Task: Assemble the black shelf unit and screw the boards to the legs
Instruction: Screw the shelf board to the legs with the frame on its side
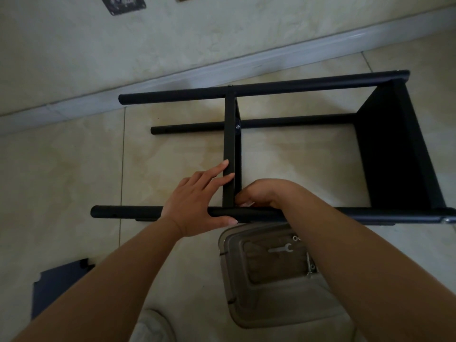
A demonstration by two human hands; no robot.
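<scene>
Loose board point(58, 285): dark panel flat on the tiled floor point(61, 174) at lower left, partly hidden by the left forearm
Shoe point(154, 327): pale toe at the bottom edge, between the two forearms
Shelf unit point(271, 154): black frame lying on its side on the floor, near the skirting board point(172, 77); round legs run left to right
Near leg point(128, 213): closest tube, its free end pointing left, passing under both hands
Far legs point(172, 96): two more tubes visible beyond, one nearer the wall and one lower between
Left hand point(197, 206): fingers straight and spread, fingertips against the side of the middle board, thumb lying along the near leg
Middle board point(230, 144): thin black panel seen edge-on, crossing between the far leg and the near leg, a screw head point(237, 126) showing beside it
Right hand point(261, 193): fingers curled down at the joint of middle board and near leg; whatever it pinches is hidden, so I cannot tell what it holds
Plastic tub point(246, 304): clear box on the floor just below the near leg, a small flat spanner point(281, 249) and a few bits of hardware inside
End board point(394, 149): wide black panel fixed at the right end of the legs
</scene>
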